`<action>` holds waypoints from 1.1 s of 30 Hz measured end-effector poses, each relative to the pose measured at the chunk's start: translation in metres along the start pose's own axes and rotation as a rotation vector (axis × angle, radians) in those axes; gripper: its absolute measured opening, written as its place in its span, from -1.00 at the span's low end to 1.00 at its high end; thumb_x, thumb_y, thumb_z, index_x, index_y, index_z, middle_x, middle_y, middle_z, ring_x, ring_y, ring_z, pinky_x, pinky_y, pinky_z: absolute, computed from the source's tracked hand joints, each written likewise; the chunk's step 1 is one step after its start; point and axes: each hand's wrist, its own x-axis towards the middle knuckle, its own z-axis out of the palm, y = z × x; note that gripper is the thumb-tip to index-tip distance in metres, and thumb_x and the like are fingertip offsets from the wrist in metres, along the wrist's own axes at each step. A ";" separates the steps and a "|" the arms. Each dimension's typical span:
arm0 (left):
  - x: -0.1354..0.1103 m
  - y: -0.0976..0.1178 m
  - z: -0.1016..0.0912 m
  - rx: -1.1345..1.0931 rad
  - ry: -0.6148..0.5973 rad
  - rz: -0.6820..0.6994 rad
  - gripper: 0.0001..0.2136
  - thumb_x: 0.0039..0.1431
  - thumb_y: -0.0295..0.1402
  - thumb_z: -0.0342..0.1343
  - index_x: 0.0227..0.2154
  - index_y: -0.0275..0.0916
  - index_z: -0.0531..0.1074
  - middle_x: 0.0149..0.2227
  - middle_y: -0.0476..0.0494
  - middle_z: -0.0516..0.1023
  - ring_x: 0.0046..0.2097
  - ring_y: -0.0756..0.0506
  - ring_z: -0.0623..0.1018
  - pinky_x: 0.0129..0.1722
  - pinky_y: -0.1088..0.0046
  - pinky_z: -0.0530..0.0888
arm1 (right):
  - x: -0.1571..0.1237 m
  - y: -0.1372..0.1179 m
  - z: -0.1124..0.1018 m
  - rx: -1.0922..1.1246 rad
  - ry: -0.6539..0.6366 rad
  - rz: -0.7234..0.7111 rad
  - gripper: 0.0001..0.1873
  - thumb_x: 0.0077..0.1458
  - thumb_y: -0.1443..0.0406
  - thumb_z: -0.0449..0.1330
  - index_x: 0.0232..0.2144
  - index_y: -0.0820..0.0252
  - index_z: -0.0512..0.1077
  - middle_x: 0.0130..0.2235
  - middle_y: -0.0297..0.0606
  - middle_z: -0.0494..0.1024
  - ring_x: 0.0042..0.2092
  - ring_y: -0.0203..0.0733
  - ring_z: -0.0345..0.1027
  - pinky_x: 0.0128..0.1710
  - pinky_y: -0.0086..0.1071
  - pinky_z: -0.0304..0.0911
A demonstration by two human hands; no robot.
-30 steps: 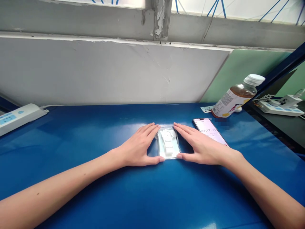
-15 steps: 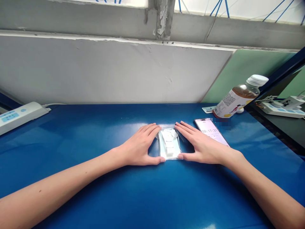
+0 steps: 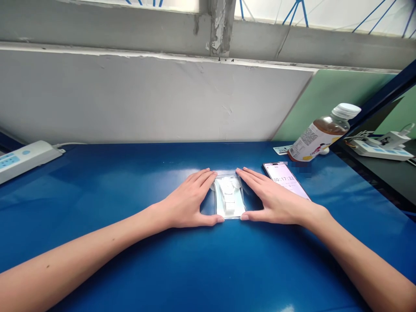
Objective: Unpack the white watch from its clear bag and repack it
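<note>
A small clear plastic packet (image 3: 239,203) lies flat on the blue table (image 3: 201,273). Inside it are a white strap-like item (image 3: 229,199), whose kind I cannot make out, and a pale bluish backing. My left hand (image 3: 190,197) rests at the packet's left side, its fingertips by the top left corner and its thumb at the bottom left one. On the opposite side, my right hand (image 3: 273,197) touches the top right and bottom right corners in the same way. Both hands have their fingers stretched out, thumbs spread apart from them.
Behind my right hand lies a phone (image 3: 286,178) with a running timer. A drink bottle (image 3: 320,134) with a white cap stands beyond it, near a small card (image 3: 281,150). Power strips sit at the left (image 3: 29,158) and far right (image 3: 380,148). A pale wall (image 3: 156,99) closes off the back.
The view has shifted slightly, so everything sits a little further left. The phone's timer has gone up by one second. Both hands keep their places around the packet.
</note>
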 end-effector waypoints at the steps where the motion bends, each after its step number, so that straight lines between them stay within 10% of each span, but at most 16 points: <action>1: 0.000 0.000 0.000 -0.002 0.002 0.000 -0.03 0.07 0.20 0.15 0.33 -0.44 0.05 0.35 -0.49 0.14 0.38 -0.43 0.10 0.32 0.00 0.16 | 0.000 0.000 0.000 -0.002 -0.003 0.001 0.15 0.06 -0.23 0.16 0.41 0.35 -0.13 0.42 0.08 -0.02 0.42 0.23 -0.19 0.32 0.11 0.04; 33: 0.000 -0.001 0.001 0.076 -0.021 0.042 -0.22 0.27 -0.03 0.03 0.38 -0.42 -0.05 0.42 -0.45 -0.07 0.42 -0.35 0.04 0.34 0.01 0.11 | 0.002 -0.001 0.001 -0.094 0.061 -0.006 -0.17 0.31 -0.05 -0.05 0.37 0.43 -0.03 0.39 0.12 0.08 0.39 0.14 -0.03 0.32 0.05 0.08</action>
